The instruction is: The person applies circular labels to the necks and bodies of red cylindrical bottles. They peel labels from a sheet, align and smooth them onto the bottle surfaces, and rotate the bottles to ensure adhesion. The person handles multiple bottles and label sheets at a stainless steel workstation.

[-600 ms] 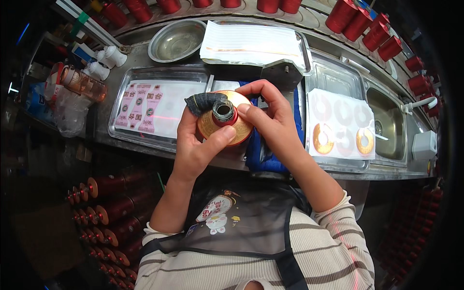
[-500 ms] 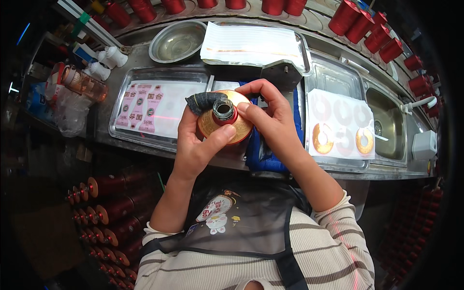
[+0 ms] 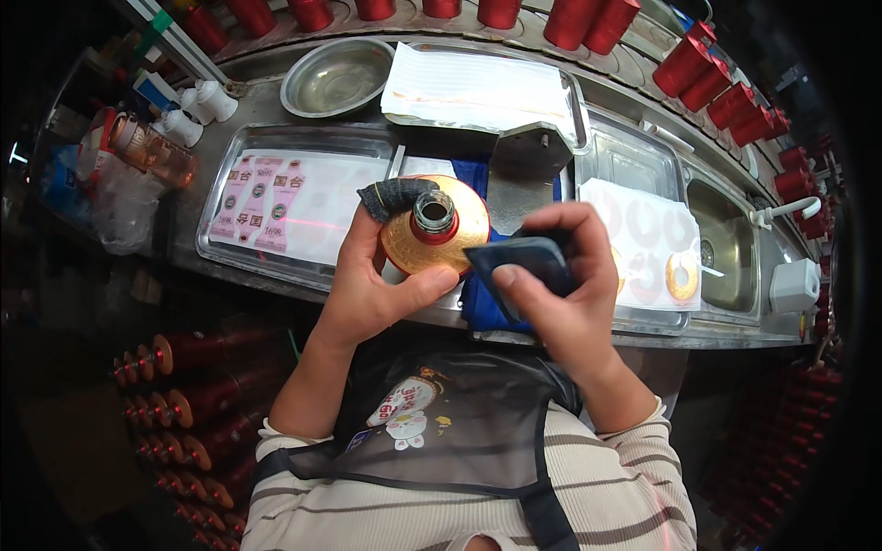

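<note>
My left hand (image 3: 372,285) is wrapped round a red bottle, its open glass neck (image 3: 435,213) facing up. A round gold label (image 3: 473,216) covers the bottle's shoulder around the neck. A dark denim finger sleeve (image 3: 390,197) covers one finger of this hand. My right hand (image 3: 574,294) grips a flat, dark scraper-like piece (image 3: 525,260) between thumb and fingers; it is blurred, and its near edge is close to the label's right side. I cannot tell whether it touches. Below the bottle lies a blue cloth-covered rest (image 3: 482,308), partly hidden by my hands.
At left, a metal tray (image 3: 207,225) holds pink-and-white printed sheets. A steel bowl (image 3: 335,81) and a tray of white sheets (image 3: 473,83) stand behind. Right are a label sheet (image 3: 634,207) with gold rings and a sink (image 3: 726,248). Red bottles (image 3: 684,69) line a conveyor.
My right hand has left the gold label, moved right and down, and now holds the dark scraper-like piece. The bottle stays in my left hand. The conveyor bottles have shifted.
</note>
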Motion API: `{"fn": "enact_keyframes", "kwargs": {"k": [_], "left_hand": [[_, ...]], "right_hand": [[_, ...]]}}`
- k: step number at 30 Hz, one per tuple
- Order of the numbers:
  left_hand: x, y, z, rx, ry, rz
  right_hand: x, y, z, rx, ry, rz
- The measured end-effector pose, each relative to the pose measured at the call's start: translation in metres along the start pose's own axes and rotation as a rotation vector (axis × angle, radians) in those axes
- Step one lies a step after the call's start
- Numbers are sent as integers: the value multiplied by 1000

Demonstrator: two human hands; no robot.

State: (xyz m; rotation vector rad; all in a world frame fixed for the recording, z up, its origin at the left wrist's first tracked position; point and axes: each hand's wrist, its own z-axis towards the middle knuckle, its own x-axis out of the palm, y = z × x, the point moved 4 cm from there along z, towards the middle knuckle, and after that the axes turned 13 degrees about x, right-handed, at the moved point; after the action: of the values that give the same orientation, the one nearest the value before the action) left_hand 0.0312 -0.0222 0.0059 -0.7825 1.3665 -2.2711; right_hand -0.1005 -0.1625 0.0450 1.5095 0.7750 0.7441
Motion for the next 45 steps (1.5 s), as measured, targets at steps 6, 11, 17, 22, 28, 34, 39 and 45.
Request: {"fn": "enact_keyframes", "kwargs": {"k": [6,11,17,22,28,34,39,45], "left_hand": [[3,3,-2,18,-10,17],[-2,4,-2,28,-9,35],[-2,6,0,31,4,92],[-14,-1,12,114,158,279],[-8,11,3,147,116,440],[21,20,2,451,-154,566],[13,-5,13,428,-93,656],[19,5,13,484,-263,789]], "right_hand": [[-8,2,50,-119,-34,-281],[-11,9,78,-102,-20,-285],[-10,10,70,-120,-141,-401],[0,25,53,-241,2,-395],[11,43,18,-676,-17,-708],[32,34,-15,-809,22,-787],[16,60,20,-780,93,-712],[32,41,20,-744,43,-655]]}}
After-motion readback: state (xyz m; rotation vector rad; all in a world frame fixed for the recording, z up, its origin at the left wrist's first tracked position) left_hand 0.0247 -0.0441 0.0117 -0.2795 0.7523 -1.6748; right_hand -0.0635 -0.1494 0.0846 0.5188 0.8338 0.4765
